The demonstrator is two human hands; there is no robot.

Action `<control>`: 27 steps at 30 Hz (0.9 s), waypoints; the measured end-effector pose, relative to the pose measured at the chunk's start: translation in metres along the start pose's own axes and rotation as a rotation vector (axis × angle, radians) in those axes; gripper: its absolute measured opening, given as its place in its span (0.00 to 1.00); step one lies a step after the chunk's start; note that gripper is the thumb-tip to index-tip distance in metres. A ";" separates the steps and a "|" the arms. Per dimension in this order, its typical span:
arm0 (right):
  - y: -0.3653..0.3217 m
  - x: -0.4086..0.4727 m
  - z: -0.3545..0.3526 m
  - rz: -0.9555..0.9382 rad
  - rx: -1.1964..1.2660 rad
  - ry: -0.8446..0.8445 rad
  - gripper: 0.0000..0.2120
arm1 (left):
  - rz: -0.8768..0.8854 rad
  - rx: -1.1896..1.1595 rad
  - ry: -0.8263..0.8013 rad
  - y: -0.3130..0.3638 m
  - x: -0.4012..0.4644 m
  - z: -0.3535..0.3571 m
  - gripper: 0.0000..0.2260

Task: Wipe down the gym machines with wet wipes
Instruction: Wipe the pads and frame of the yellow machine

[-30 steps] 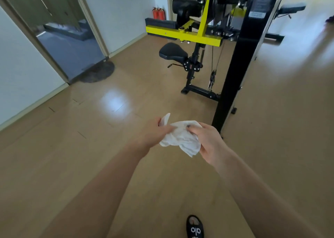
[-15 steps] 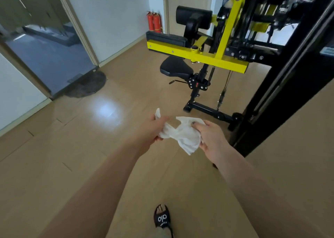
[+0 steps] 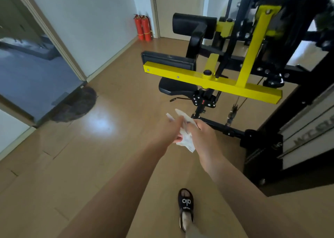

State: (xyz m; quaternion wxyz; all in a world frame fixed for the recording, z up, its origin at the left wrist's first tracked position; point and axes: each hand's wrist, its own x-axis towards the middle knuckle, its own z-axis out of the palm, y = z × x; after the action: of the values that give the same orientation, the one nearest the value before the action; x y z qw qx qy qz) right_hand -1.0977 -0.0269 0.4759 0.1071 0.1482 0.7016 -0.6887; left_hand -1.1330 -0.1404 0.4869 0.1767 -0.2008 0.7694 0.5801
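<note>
Both hands, left (image 3: 169,131) and right (image 3: 202,136), pinch one crumpled wipe (image 3: 186,138) between them, held above the floor, near the machine (image 3: 213,80). No contact with the machine yet; wiping appears not started here.

White wipe (image 3: 186,140), yellow-and-black machine (image 3: 213,82), red extinguishers (image 3: 143,28), black slipper (image 3: 186,204)

Two fire extinguishers (image 3: 143,28), one wet wipe (image 3: 186,138), one gym machine (image 3: 213,80).
</note>
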 end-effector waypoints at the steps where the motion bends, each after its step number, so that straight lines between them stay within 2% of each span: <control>1: -0.002 0.017 0.006 -0.016 0.004 -0.012 0.07 | -0.011 -0.015 -0.024 0.008 0.020 -0.003 0.12; 3: -0.006 0.053 0.019 -0.052 0.032 -0.022 0.04 | -0.036 -0.057 -0.094 0.026 0.058 -0.011 0.17; 7: -0.020 0.123 0.042 -0.018 0.137 -0.012 0.11 | -0.047 -0.050 -0.217 0.059 0.118 -0.034 0.24; 9: -0.026 0.161 0.054 0.034 0.174 -0.001 0.10 | -0.037 -0.037 -0.255 0.075 0.144 -0.046 0.23; 13: -0.039 0.231 0.072 0.126 0.144 0.177 0.02 | -0.053 0.070 -0.428 0.103 0.198 -0.075 0.18; 15: -0.048 0.266 0.080 0.166 0.192 0.206 0.06 | -0.016 0.110 -0.444 0.117 0.233 -0.090 0.18; 18: -0.065 0.318 0.095 0.095 0.206 0.294 0.07 | 0.045 0.088 -0.317 0.137 0.299 -0.115 0.17; 21: -0.084 0.369 0.113 -0.049 0.099 0.496 0.07 | 0.191 0.106 -0.182 0.146 0.372 -0.144 0.12; 24: -0.102 0.414 0.125 -0.200 -0.079 0.719 0.10 | 0.388 0.292 -0.046 0.151 0.435 -0.166 0.09; 27: -0.120 0.450 0.136 -0.335 -0.300 0.858 0.17 | 0.549 0.572 0.029 0.170 0.479 -0.177 0.17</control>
State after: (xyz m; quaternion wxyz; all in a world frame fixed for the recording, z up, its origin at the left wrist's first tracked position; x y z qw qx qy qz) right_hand -1.5674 -0.1365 0.4251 -0.2839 0.2867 0.7884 -0.4643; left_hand -1.6373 -0.3187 0.4314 0.0530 0.0616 0.9275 0.3649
